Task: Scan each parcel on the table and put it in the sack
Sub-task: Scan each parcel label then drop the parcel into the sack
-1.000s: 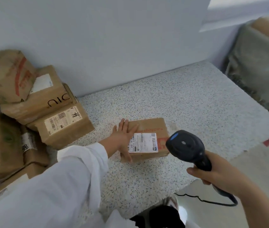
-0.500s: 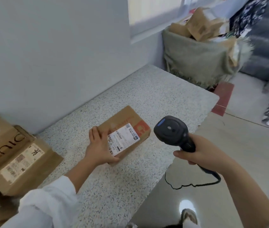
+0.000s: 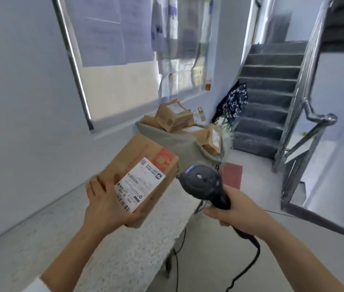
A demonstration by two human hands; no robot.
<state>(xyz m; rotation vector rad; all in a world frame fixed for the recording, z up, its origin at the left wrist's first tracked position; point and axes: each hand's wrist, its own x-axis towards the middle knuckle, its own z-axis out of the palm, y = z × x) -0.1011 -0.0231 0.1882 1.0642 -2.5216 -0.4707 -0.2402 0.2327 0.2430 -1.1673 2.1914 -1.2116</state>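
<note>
With left hand (image 3: pixel 105 205) gripping box (image 3: pixel 139 159), right hand (image 3: pixel 237 211) gripping scanner (image 3: pixel 203 183), carry box over sack (image 3: pixel 175 142) and drop softly.

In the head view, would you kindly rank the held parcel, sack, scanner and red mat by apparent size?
The parcel and sack: unsure, since the parcel is nearer and hides part of the sack.
Then the scanner.
Smallest: the red mat.

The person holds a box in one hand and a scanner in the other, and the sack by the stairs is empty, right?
Not empty: the head view shows the sack heaped with cardboard parcels. The rest holds: left hand grips the box, right hand grips the scanner.
</note>
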